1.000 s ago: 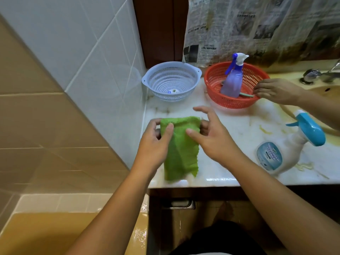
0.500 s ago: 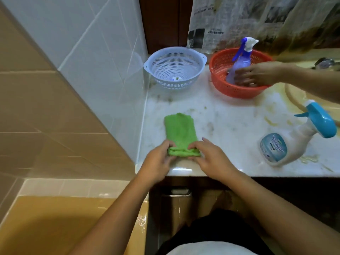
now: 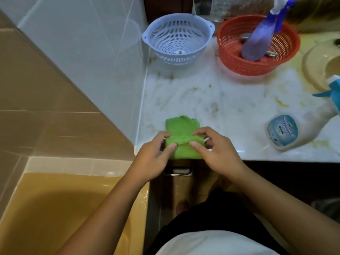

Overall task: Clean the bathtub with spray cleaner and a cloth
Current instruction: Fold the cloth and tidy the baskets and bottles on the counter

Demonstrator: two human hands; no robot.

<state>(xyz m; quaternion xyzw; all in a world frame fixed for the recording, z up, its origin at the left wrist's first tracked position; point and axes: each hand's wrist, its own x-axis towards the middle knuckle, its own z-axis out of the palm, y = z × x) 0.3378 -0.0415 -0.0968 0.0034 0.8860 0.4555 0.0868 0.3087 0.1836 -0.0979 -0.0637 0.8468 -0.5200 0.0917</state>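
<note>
At the front edge of the counter (image 3: 220, 100), both hands are on the green cloth (image 3: 181, 126). The left hand (image 3: 156, 159) and right hand (image 3: 217, 153) each pinch the near fold between thumb and curled fingertips, 1 hand per side, with a short strip of cloth showing between the thumbs. It looks like soft, light, floppy stuff with zero stiffness, so I'd guess it flops open if you lift it by 1 corner; better to grab the whole folded pad across the doubled edge. Can't tell if it's damp. The marble top under the grip is glossy and blotchy with yellowish stains, so the cloth probably slides easily. Well off to the right of the right hand, the white spray bottle (image 3: 294, 133) lies on its side. Past the fingertips toward the back sit a blue colander (image 3: 177, 38) and a red basket (image 3: 257, 67) with a purple sprayer (image 3: 257, 43) leaning in it. The bathtub (image 3: 55, 208) is below and left of the left wrist.
</note>
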